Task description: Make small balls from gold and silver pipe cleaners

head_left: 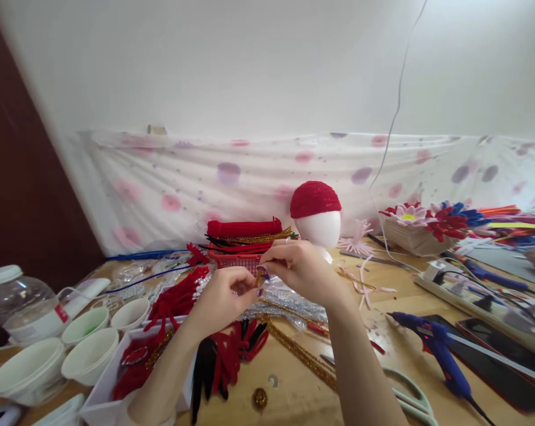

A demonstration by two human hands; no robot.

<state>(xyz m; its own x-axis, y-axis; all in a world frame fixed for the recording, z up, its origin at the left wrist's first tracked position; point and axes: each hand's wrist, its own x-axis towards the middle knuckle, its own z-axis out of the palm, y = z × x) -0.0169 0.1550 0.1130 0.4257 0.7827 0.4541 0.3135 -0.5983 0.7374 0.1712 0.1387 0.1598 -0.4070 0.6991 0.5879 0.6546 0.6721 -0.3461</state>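
Note:
My left hand (234,296) and my right hand (296,269) meet over the middle of the table, fingertips pinched close together. Between them is a short bit of gold tinsel pipe cleaner (260,274), mostly hidden by the fingers. Beneath the hands lie silver tinsel stems (289,300) and a bundle of long gold tinsel stems (300,352). A small coiled gold rosette (259,399) rests on the wood nearer to me. Red and black looped pipe-cleaner pieces (226,358) lie below my left hand.
Behind the hands are a red basket (236,260) of stems and a white foam head (318,228) with a red cap. A blue glue gun (436,349), green-handled scissors (412,396) and a power strip (480,302) lie right. White bowls (90,355) and a bottle (25,307) stand left.

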